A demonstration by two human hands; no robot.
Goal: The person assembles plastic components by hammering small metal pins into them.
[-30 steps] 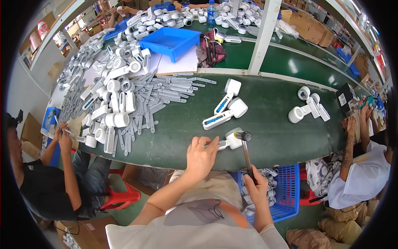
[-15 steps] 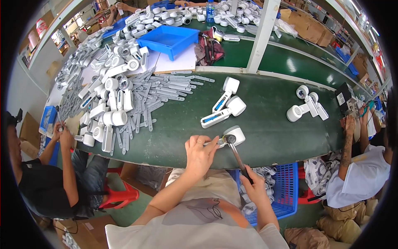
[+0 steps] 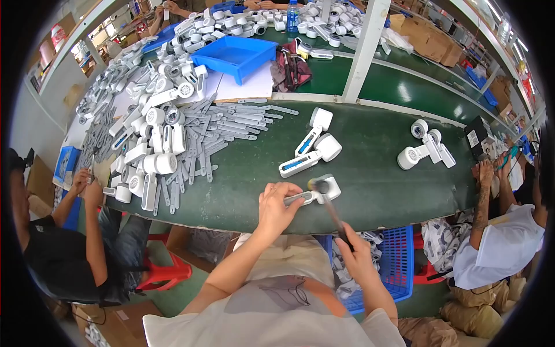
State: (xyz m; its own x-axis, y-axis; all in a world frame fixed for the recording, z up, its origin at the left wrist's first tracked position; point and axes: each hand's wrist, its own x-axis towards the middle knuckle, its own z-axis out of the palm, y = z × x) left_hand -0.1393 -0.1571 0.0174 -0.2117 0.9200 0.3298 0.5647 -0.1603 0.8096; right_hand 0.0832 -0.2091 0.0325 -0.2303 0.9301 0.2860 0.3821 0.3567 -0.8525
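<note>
A white plastic handheld device (image 3: 330, 189) with a drum-shaped head lies at the near edge of the bench, a grey strip along its handle. The fingers of my left hand (image 3: 277, 209) are closed on the handle end. My right hand (image 3: 356, 257) grips the dark handle of a hammer (image 3: 333, 217). The hammer's head is slightly blurred and covers the joint between the device's head and handle; whether they touch, I cannot tell. Just beyond lie two similar white devices (image 3: 299, 165), their handles open with blue parts inside.
A heap of white devices (image 3: 159, 165) and loose grey strips (image 3: 231, 122) covers the left. A blue tray (image 3: 231, 61) sits behind it. More devices (image 3: 430, 151) lie at right. A metal post (image 3: 363, 55) rises beyond the bench. Co-workers sit on both sides; a blue basket (image 3: 399, 266) stands below.
My left hand has shifted its fingers back, showing more of the device's handle and grey strip. The hammer's head has moved up a little and become blurred.
</note>
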